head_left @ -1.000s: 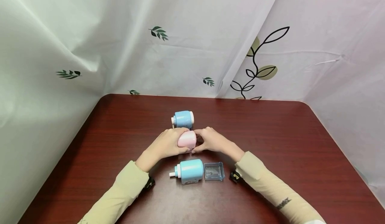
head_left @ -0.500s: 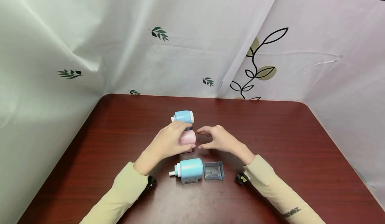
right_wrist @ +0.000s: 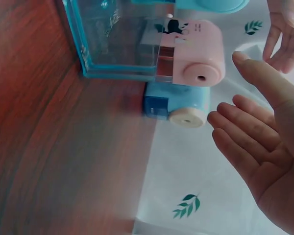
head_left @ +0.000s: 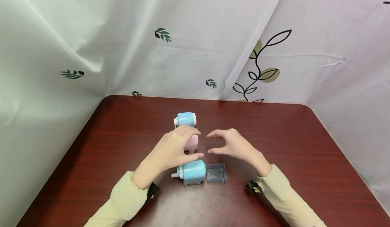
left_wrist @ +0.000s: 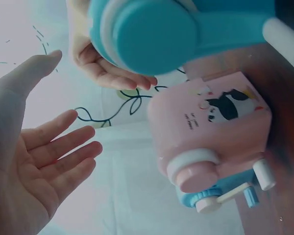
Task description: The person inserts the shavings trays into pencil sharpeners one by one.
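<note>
Three crank pencil sharpeners stand in a line on the table. The middle one, a pink pencil sharpener [head_left: 193,143] with a penguin-like picture [left_wrist: 230,106], is partly hidden in the head view by my left hand [head_left: 174,147]. That hand's fingers and thumb are spread around and above it, holding nothing. My right hand [head_left: 237,146] hovers to the right, fingers apart from the thumb and nothing between them. Nearest me is a turquoise pencil sharpener [head_left: 194,171], its crank large in the left wrist view. A clear bluish drawer [head_left: 224,173] lies beside it.
Behind the pink one stands a blue pencil sharpener [head_left: 186,118] with a cream front and crank. The dark red wooden table [head_left: 274,129] ends at a white curtain [head_left: 189,61] printed with leaves.
Both hands have come off the pink pencil sharpener, which stays on the table. My right hand has drawn away to the right; my left has opened wider and shifted slightly toward me.
</note>
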### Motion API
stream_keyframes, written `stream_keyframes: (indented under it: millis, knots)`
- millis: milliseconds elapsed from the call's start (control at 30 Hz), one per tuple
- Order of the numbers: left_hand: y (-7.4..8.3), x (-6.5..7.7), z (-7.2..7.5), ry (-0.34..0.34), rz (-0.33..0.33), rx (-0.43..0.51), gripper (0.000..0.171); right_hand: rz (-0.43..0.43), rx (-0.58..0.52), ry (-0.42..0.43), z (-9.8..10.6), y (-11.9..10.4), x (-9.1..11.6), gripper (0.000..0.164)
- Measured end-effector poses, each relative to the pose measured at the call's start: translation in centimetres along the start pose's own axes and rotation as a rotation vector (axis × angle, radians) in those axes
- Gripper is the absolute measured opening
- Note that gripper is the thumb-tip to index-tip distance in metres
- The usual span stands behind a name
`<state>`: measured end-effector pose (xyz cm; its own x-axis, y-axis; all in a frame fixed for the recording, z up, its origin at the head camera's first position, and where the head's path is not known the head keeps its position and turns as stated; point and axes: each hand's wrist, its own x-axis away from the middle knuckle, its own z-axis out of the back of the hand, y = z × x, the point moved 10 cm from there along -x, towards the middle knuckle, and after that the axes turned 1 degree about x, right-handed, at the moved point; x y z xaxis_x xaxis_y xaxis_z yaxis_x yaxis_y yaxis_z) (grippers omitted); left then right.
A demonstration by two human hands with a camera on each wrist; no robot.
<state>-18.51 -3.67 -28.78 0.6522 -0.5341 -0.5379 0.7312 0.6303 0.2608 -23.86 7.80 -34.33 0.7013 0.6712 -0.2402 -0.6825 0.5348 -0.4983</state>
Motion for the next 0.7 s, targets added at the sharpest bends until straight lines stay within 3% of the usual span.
stream_keyframes:
  millis: [700]
  knots:
    - [1.9, 1.6, -1.4, -0.079, -0.059, -0.015, 0.057, -0.075, -0.036, -0.111, -1.6, -1.2, 3.6, 0.063]
